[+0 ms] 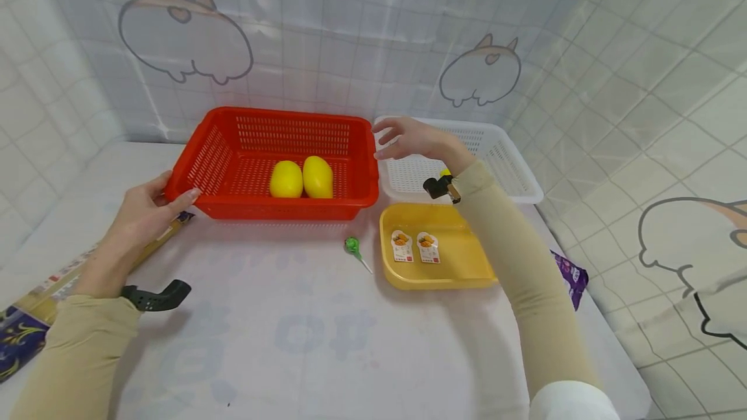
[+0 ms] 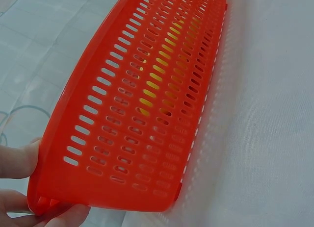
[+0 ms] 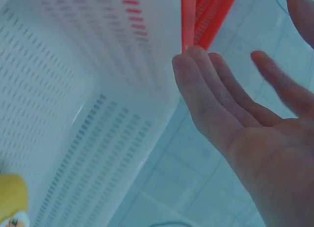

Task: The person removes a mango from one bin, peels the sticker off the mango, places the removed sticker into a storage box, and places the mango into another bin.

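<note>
A red slotted plastic basket point(image 1: 280, 210) stands at the back of the table. Inside it lie two smooth yellow mango-like fruits, a left one point(image 1: 286, 180) and a right one point(image 1: 318, 177). My left hand point(image 1: 135, 218) grips the basket's left end, with thumb and fingers around the rim in the left wrist view. At the other end, my right hand point(image 1: 413, 137) reaches over the white basket point(image 1: 528, 185). Its fingers are loosely extended, and in the right wrist view the fingertips point(image 3: 185, 65) appear to touch the red rim.
The white basket holds a yellow object point(image 3: 12, 193), mostly out of view. In front of it sits a yellow tray point(image 1: 440, 279) with two mango-picture stickers. Nearby lies a green lollipop point(image 1: 353, 245). A long blue-and-gold package point(image 1: 26, 336) is at left, a purple packet point(image 1: 576, 279) at right.
</note>
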A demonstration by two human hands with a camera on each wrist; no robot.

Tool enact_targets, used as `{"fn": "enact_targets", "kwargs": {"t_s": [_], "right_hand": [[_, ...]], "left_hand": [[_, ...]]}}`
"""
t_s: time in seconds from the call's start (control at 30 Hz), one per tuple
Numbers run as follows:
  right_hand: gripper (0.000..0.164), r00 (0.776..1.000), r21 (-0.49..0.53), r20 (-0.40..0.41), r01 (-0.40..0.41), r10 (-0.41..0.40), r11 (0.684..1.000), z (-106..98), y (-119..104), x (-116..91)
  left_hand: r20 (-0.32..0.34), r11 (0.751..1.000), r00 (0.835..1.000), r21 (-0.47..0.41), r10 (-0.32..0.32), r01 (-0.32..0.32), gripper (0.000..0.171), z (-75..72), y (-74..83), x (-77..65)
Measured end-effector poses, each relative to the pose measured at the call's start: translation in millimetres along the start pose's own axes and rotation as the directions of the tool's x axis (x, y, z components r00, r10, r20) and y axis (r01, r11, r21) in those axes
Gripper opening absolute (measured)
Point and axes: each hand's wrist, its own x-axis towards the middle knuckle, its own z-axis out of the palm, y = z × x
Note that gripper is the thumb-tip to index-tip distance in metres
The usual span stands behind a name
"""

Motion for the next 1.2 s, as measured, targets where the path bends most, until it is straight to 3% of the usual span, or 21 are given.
{"fn": "enact_targets", "kwargs": {"t_s": [0.6, 1.0, 1.2], "right_hand": [[0.040, 0.998, -0.153, -0.039, -0.045, 0.040, 0.987, -32, 42, -33], [0.044, 0.999, -0.175, -0.037, -0.045, 0.040, 0.984, -47, 64, -47], [0.045, 0.999, -0.137, -0.033, -0.045, 0.041, 0.990, -55, 76, -53]], "left_hand": [[0.004, 1.000, 1.000, -0.012, -0.004, 0.004, 0.096, -0.1, 1.6, 0.2], [-0.008, 1.000, 1.000, 0.002, -0.009, 0.009, 0.095, 1.1, 3.1, -2.3], [-0.014, 0.999, 1.000, 0.035, -0.005, 0.006, 0.096, 1.5, 2.9, -2.9]]}}
